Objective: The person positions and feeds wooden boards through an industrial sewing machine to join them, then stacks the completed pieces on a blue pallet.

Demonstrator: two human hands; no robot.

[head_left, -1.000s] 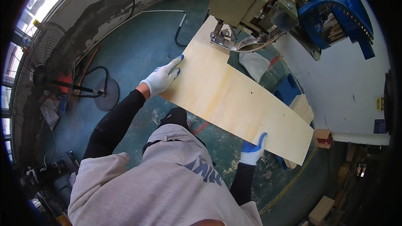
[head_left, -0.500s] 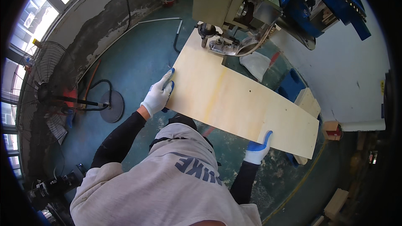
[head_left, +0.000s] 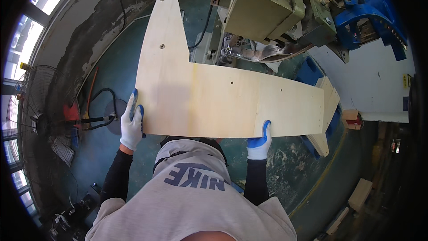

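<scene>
An L-shaped plywood panel (head_left: 223, 102) with several small holes lies across in front of me, its narrow arm pointing away on the left. My left hand (head_left: 132, 122), in a white glove with blue coating, grips the panel's left edge near the lower corner. At the near edge, right of the middle, my gloved right hand (head_left: 260, 143) holds the panel with the thumb on top; its other fingers are hidden beneath. Just beyond the panel's inner corner stands a beige-green machine (head_left: 263, 13), with metal parts low on its front.
A blue curved guard (head_left: 374, 18) is at the machine's right. Wooden pieces (head_left: 329, 102) lie on a blue pallet (head_left: 312, 73) under the panel's right end. To the left stands a wire fan (head_left: 42, 122) near the windows. A small carton (head_left: 352, 119) sits by the right wall.
The panel has come back from the machine and turned counterclockwise, so its narrow arm now shows fully. Both hands kept hold; my left moved left, and my right moved slightly left and away from me.
</scene>
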